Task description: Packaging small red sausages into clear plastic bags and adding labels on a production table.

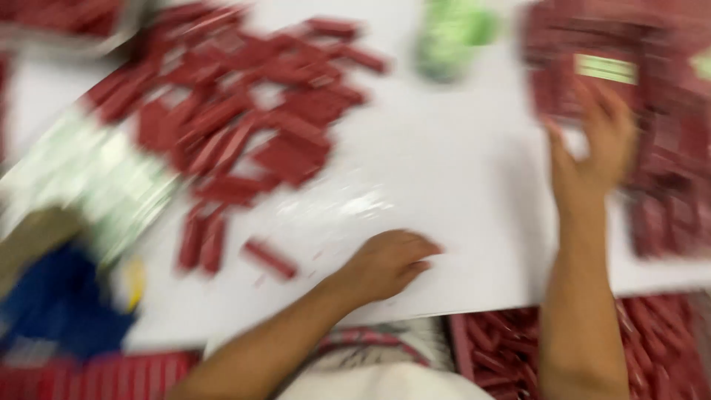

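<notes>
Red flat packets (244,126): loose heap at eleven o'clock on my white tabletop (444,185); denser stack (666,111) at two o'clock.

My right hand (596,141): arm stretched out, fingers spread open against that stack; a grip cannot be told through blur.

My left hand (385,263): loosely curled, resting on the tabletop, apparently empty.

Green object (452,33), twelve o'clock: unidentifiable.

Single packet (270,258), nine o'clock of my left hand.

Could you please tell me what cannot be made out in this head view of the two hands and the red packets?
- Red packets: motion blur hides any print.
- Right hand: blurred against the red stack; its grip is unclear.
- Left hand: fingers curled on the white table; contents hidden.
- Green object: cut by the top edge, blurred.
- Blue object: blurred.
</notes>
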